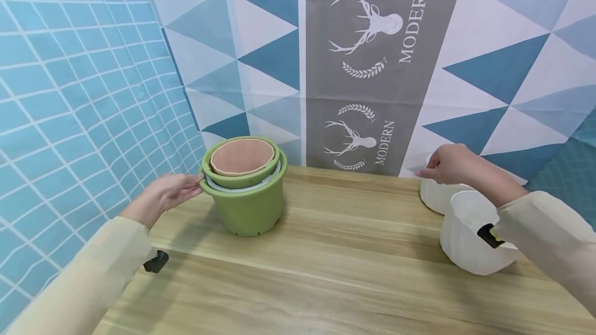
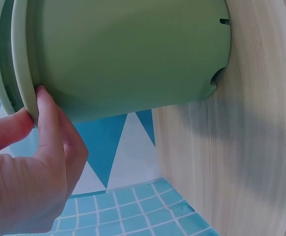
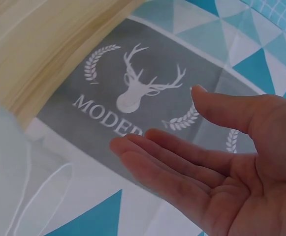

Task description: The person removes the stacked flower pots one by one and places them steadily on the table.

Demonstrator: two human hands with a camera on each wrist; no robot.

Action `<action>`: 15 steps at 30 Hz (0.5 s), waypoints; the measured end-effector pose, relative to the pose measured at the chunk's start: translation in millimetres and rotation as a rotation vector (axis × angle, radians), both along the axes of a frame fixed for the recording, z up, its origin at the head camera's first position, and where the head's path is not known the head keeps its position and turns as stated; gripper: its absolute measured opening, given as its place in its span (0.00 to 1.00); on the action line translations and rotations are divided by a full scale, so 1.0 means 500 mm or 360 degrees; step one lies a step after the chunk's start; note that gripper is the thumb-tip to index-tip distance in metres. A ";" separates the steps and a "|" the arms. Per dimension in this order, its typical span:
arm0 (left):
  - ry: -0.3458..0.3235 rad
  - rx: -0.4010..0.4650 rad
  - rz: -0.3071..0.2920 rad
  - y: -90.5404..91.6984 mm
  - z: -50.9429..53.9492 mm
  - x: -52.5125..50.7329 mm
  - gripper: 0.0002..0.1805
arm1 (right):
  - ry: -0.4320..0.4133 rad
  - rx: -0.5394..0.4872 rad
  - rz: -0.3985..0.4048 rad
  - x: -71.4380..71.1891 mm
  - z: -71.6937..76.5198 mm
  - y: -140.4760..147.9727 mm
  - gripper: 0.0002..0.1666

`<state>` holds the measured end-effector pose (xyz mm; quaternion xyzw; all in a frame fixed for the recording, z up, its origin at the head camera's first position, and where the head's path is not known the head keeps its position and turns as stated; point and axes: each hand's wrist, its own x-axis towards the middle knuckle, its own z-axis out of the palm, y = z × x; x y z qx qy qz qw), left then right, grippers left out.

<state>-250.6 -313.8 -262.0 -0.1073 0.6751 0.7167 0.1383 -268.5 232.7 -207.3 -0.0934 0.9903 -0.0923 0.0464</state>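
Note:
A green flowerpot (image 1: 251, 213) stands upright on the wooden table, several pots nested in it: a pale grey-white rim (image 1: 243, 189), a smaller green pot (image 1: 261, 173) and a terracotta-coloured pot (image 1: 243, 156) innermost. My left hand (image 1: 173, 193) pinches the outer pot's rim at its left side. In the left wrist view, thumb and fingers of the left hand (image 2: 39, 167) close on that rim from either side. Over the white pots at the right hovers my right hand (image 1: 452, 164). Nothing lies in the right hand (image 3: 211, 172) in its wrist view; thumb and fingers are apart.
Two white pots stand at the right, one farther back (image 1: 435, 196) and one nearer (image 1: 470, 239), partly covered by my forearm. Behind the wooden table (image 1: 326, 257) hangs a patterned cloth (image 1: 363, 133) with deer heads; a blue tiled-pattern sheet (image 1: 84, 92) rises at left.

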 end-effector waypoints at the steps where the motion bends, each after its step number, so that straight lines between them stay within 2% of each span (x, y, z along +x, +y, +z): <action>1: -0.0012 0.0000 0.0011 0.001 0.002 0.000 0.02 | -0.0001 -0.0010 -0.0001 0.000 0.002 -0.004 0.21; 8: -0.0054 0.0060 0.0044 0.004 0.008 0.002 0.02 | 0.0011 -0.0036 0.0031 -0.003 0.017 -0.028 0.22; 15: -0.0067 0.0054 0.0062 0.005 0.007 0.005 0.03 | 0.0016 -0.0076 0.0071 -0.003 0.027 -0.054 0.20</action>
